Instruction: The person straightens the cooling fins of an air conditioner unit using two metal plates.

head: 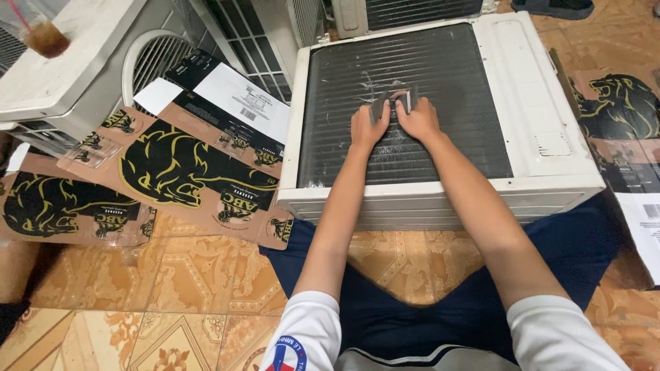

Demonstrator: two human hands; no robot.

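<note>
- Together, the left hand and the right hand close on a small grey fin comb, a flat metal tool, the left pinching its near-left end and the right its right end, thumbs almost meeting under it.
- Beneath the grip, the comb rests against the dark condenser fins of a white air-conditioner unit lying on its back on the floor; whether its teeth sit in the fins cannot be told.
- Around the grip, pale scuffs and bent patches mark the fins, thickest just below and to the left of the hands.
- To the right of the grip runs the unit's plain white panel, with a small vent grille low on it.
- Below the grip, both forearms reach out over the unit's near white edge, and past that lie the person's dark blue shorts on patterned orange floor tiles.
- Well to the left of the grip, flattened brown cardboard boxes printed with black and yellow beasts are spread on the floor.
- Further left and above, a second white unit with a round fan guard stands, a plastic cup of brown drink on its top.
- Far right of the grip, more flattened cardboard lies beside the unit.
</note>
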